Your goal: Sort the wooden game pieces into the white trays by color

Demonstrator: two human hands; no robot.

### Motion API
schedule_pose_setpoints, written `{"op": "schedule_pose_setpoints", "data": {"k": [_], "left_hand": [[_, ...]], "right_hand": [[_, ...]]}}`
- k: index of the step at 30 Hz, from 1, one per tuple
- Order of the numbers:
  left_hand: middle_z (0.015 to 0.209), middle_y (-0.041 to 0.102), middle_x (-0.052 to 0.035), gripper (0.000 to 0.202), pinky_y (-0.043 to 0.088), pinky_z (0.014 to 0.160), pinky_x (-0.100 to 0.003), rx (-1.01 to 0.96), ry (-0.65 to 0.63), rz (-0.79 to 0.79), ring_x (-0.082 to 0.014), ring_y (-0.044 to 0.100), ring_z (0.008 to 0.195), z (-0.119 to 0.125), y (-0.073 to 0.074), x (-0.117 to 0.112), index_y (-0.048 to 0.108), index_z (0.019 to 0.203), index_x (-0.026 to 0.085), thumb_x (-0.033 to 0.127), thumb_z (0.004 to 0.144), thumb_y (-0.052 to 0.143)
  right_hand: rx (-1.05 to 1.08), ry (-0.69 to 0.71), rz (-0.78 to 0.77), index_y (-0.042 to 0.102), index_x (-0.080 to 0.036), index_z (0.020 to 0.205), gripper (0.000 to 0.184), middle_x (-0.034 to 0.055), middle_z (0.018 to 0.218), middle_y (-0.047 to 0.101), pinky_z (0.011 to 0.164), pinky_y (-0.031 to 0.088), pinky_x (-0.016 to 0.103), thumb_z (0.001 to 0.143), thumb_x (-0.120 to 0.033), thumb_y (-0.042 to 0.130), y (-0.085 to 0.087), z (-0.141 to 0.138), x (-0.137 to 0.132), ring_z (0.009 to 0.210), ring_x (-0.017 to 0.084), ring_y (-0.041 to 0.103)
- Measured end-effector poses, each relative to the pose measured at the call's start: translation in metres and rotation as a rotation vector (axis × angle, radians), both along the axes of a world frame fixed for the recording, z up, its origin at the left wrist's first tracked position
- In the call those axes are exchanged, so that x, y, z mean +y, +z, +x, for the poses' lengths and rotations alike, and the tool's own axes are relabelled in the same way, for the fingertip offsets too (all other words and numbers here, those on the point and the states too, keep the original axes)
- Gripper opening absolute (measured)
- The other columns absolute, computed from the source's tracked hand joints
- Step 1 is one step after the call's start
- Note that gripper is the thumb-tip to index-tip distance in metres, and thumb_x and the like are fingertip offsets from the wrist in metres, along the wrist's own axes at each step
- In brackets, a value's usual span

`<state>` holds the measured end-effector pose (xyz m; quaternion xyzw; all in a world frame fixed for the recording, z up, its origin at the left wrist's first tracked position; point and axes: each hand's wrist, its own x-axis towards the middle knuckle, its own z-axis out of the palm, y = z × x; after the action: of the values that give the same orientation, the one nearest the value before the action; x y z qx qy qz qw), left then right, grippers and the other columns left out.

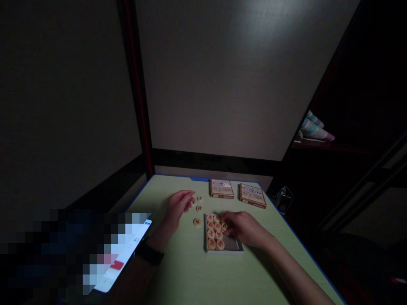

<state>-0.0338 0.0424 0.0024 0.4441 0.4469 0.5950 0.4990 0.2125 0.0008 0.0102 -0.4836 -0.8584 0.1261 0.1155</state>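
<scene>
A shallow open box (234,243) stands on the table, with rows of round wooden xiangqi pieces (218,234) marked in red along its left side. Over its right part is my right hand (244,228), fingers closed on a xiangqi piece with a dark character (224,226) beside the red ones. My left hand (178,205) hovers left of the box with curled fingers. What those fingers hold, if anything, I cannot make out. Just right of them lie loose dark-marked pieces: a far one (199,198), a middle one (199,208) and a near one (197,221).
Two flat printed boxes, one at the back (221,189) and one farther right (252,195), lie on the green table (190,271). A lit phone-like screen (127,250) is at the lower left. A panelled wall (210,84) rises behind the table.
</scene>
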Motion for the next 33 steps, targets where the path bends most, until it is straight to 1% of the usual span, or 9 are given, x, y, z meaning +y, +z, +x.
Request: {"op": "schedule_pose_setpoints", "data": {"k": [8,10,12,15,18,22,25,29,33], "left_hand": [[0.060,0.058,0.0020,0.035,0.027,0.043,-0.021,0.038,0.171,0.025,-0.0081,0.043,0.045,-0.012,0.002,0.009,0.069,0.079,0.015,0.046,0.062,0.070],[0.058,0.059,0.0019,0.025,0.032,0.047,-0.022,0.230,0.236,0.066,-0.0106,0.047,0.047,-0.017,0.004,0.009,0.069,0.076,0.017,0.040,0.067,0.067],[0.057,0.060,0.0012,0.013,0.037,0.055,-0.024,0.570,0.249,0.098,-0.0136,0.053,0.054,-0.020,0.007,0.007,0.070,0.073,0.019,0.030,0.072,0.064],[0.066,0.067,-0.0020,0.012,0.041,0.067,-0.027,1.087,0.106,0.135,-0.0179,0.061,0.067,-0.020,0.008,0.000,0.073,0.073,0.021,0.021,0.076,0.061],[0.091,0.072,-0.0090,0.017,0.044,0.083,-0.031,1.337,0.016,0.226,-0.0231,0.064,0.090,-0.017,0.005,-0.005,0.076,0.087,0.019,0.019,0.081,0.060],[0.109,0.069,-0.0160,0.022,0.042,0.096,-0.037,1.440,0.034,0.265,-0.0289,0.059,0.110,-0.020,-0.004,-0.006,0.075,0.100,0.014,0.022,0.085,0.061],[0.112,0.068,-0.0176,0.023,0.042,0.097,-0.039,1.484,0.035,0.246,-0.0301,0.058,0.110,-0.024,-0.005,-0.006,0.074,0.099,0.013,0.024,0.090,0.057],[0.108,0.068,-0.0153,0.032,0.045,0.090,-0.036,1.560,0.098,0.169,-0.0262,0.060,0.105,-0.025,-0.001,-0.005,0.073,0.100,0.014,0.021,0.097,0.042],[0.105,0.067,-0.0124,0.035,0.048,0.082,-0.032,1.621,0.202,0.067,-0.0238,0.061,0.103,-0.028,0.004,-0.003,0.071,0.104,0.016,0.021,0.099,0.036]], "right_hand": [[0.040,-0.002,-0.023,0.067,-0.021,0.103,0.029,0.0015,0.082,0.073,0.062,0.037,0.024,0.075,-0.016,0.068,0.005,0.003,-0.002,0.074,0.019,0.065],[0.106,-0.011,-0.022,0.066,-0.021,0.103,0.025,0.0017,0.081,0.073,0.062,0.038,0.024,0.078,-0.018,0.065,0.007,0.007,-0.002,0.072,0.018,0.064],[0.171,-0.021,-0.013,0.066,-0.019,0.100,0.019,0.0025,0.080,0.073,0.061,0.039,0.024,0.083,-0.017,0.059,0.009,0.009,0.002,0.070,0.017,0.064],[0.174,-0.016,0.025,0.067,-0.017,0.096,0.019,0.0037,0.078,0.072,0.062,0.040,0.024,0.083,-0.012,0.054,0.014,0.003,0.015,0.069,0.017,0.063],[0.047,0.028,0.084,0.070,-0.015,0.094,0.027,0.0066,0.086,0.073,0.066,0.042,0.024,0.077,-0.004,0.052,0.021,-0.020,0.039,0.077,0.018,0.065],[-0.186,0.128,0.125,0.069,-0.015,0.113,0.033,0.0119,0.111,0.072,0.082,0.045,0.026,0.084,-0.010,0.054,0.023,-0.063,0.076,0.099,0.022,0.066],[-0.256,0.129,0.118,0.071,-0.014,0.106,0.024,0.0155,0.108,0.071,0.079,0.046,0.028,0.088,-0.016,0.055,0.016,-0.086,0.097,0.096,0.024,0.068],[-0.340,0.129,0.112,0.070,-0.012,0.103,0.024,0.0187,0.106,0.070,0.073,0.046,0.029,0.090,-0.012,0.050,0.006,-0.097,0.108,0.090,0.025,0.069],[-0.376,0.152,0.105,0.070,-0.010,0.102,0.023,0.0181,0.106,0.070,0.075,0.045,0.027,0.090,-0.011,0.050,0.010,-0.100,0.112,0.091,0.023,0.067]]}}
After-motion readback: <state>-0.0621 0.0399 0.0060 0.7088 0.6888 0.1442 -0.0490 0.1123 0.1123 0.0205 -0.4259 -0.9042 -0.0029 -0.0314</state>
